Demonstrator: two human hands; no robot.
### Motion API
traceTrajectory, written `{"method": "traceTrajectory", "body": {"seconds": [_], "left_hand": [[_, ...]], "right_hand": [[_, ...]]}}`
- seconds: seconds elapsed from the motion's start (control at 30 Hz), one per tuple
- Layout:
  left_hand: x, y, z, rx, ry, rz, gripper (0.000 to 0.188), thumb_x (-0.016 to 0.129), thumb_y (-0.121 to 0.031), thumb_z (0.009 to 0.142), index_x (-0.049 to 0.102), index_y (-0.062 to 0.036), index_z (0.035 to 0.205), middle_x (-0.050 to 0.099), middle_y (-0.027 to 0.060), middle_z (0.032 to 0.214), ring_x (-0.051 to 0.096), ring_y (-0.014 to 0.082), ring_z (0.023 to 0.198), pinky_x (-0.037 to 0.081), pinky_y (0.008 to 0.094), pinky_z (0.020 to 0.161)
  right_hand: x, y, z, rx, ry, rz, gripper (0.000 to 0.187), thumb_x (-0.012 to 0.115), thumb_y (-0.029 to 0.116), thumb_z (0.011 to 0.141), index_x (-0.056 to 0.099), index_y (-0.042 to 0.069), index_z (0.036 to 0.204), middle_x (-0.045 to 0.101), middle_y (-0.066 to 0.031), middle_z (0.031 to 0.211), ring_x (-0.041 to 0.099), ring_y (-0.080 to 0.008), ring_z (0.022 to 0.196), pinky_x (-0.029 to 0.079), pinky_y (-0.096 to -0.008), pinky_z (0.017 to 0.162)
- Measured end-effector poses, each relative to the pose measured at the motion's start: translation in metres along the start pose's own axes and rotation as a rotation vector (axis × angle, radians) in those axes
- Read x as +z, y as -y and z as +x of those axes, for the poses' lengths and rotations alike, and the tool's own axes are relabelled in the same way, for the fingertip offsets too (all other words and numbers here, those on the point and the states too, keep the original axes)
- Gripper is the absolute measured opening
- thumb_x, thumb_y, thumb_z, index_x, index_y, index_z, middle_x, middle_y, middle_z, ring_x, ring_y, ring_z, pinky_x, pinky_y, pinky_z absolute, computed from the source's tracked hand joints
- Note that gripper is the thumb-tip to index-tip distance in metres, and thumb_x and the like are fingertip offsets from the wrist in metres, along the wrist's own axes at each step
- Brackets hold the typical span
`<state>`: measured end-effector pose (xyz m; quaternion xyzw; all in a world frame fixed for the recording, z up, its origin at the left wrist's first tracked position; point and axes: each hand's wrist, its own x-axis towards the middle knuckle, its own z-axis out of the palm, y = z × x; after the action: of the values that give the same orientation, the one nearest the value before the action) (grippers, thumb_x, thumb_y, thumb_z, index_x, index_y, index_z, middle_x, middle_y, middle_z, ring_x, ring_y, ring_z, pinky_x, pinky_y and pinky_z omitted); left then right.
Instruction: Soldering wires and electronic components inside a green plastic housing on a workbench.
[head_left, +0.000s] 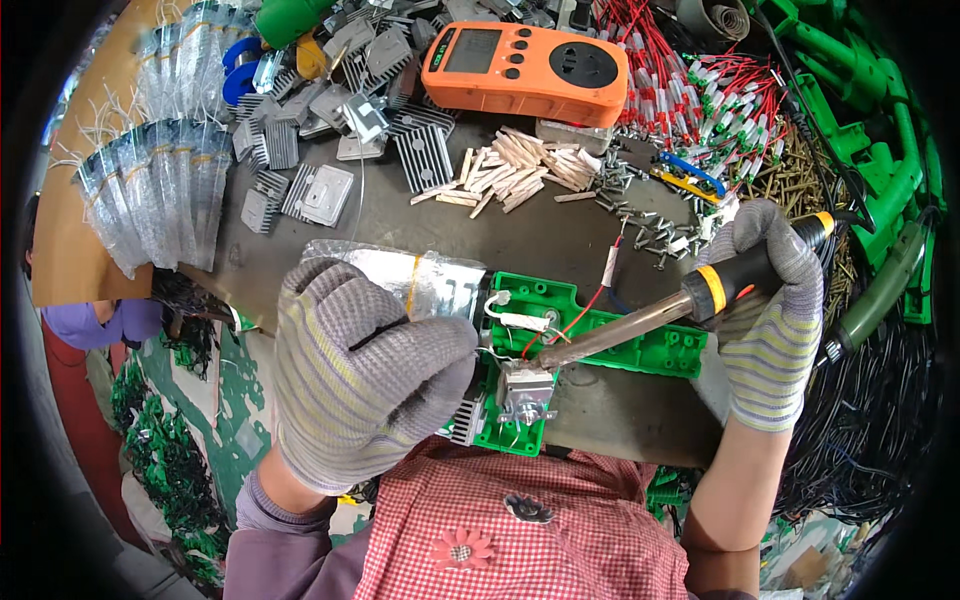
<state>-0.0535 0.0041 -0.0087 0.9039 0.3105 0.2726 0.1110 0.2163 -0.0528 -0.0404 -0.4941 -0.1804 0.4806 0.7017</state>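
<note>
Heatsinks [425, 158] crowd the worktop [620, 425] above a littered floor [228, 400], right hand [768, 325] clamped on soldering iron [655, 316], left hand [370, 375] curled closed.

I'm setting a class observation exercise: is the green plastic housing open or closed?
Open: the green plastic housing shows its inside, with the red wire and white sleeve exposed and no cover over them.

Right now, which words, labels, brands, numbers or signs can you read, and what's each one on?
None that I can read out.
Orange meter, screen: too faint to read.
Meter, beside the screen: a tiny mark, too small to read.
Iron: orange parts on the handle, no legible text.
Green casing: no legible text.
</note>
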Motion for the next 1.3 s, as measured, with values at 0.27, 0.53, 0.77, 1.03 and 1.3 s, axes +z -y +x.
{"method": "traceTrajectory", "body": {"seconds": [0.27,0.53,0.77,1.03,1.3], "left_hand": [[0.003,0.005,0.002,0.03,0.026,0.001,0.022,0.078,-0.005,0.062,0.069,-0.0092,0.083,0.049,0.0032,0.074,0.049,0.0257,0.066,0.04,0.0381,0.064],[-0.003,0.023,-0.011,0.031,-0.191,0.169,0.022,0.077,-0.015,0.065,0.069,-0.0146,0.086,0.06,0.0035,0.085,0.055,0.0245,0.075,0.045,0.0404,0.074],[-0.005,0.01,0.021,0.032,-0.033,-0.139,0.017,0.074,-0.009,0.075,0.063,-0.0065,0.087,0.064,0.008,0.093,0.062,0.0229,0.091,0.041,0.0435,0.092],[0.016,0.02,0.032,0.182,0.058,-0.111,0.025,0.081,-0.01,0.066,0.065,-0.0133,0.084,0.064,-0.0007,0.083,0.062,0.0237,0.08,0.037,0.0468,0.094],[0.021,0.042,0.042,0.188,0.212,-0.409,0.017,0.078,-0.012,0.071,0.072,-0.0108,0.086,0.062,0.0011,0.081,0.057,0.0257,0.08,0.044,0.0389,0.073]], "right_hand": [[0.003,-0.006,0.002,0.003,-0.007,-0.068,0.029,0.061,0.031,0.093,0.055,0.003,0.094,0.057,-0.0068,0.078,0.06,-0.0194,0.064,0.051,-0.0284,0.053],[0.012,-0.007,0.0,0.009,-0.104,-0.025,0.028,0.061,0.031,0.093,0.055,0.004,0.094,0.054,-0.0059,0.076,0.058,-0.0193,0.063,0.048,-0.0301,0.053],[0.004,-0.006,-0.001,0.011,-0.017,-0.065,0.029,0.061,0.031,0.093,0.054,0.003,0.094,0.055,-0.0067,0.079,0.058,-0.0197,0.066,0.047,-0.0306,0.054],[0.007,-0.011,0.0,0.014,-0.155,-0.04,0.03,0.061,0.032,0.093,0.054,0.003,0.094,0.055,-0.0054,0.079,0.057,-0.02,0.064,0.048,-0.0315,0.053],[0.004,-0.01,-0.006,-0.034,-0.071,-0.009,0.029,0.065,0.031,0.09,0.056,0.004,0.096,0.053,-0.0026,0.081,0.056,-0.0192,0.066,0.049,-0.0317,0.058]]}}
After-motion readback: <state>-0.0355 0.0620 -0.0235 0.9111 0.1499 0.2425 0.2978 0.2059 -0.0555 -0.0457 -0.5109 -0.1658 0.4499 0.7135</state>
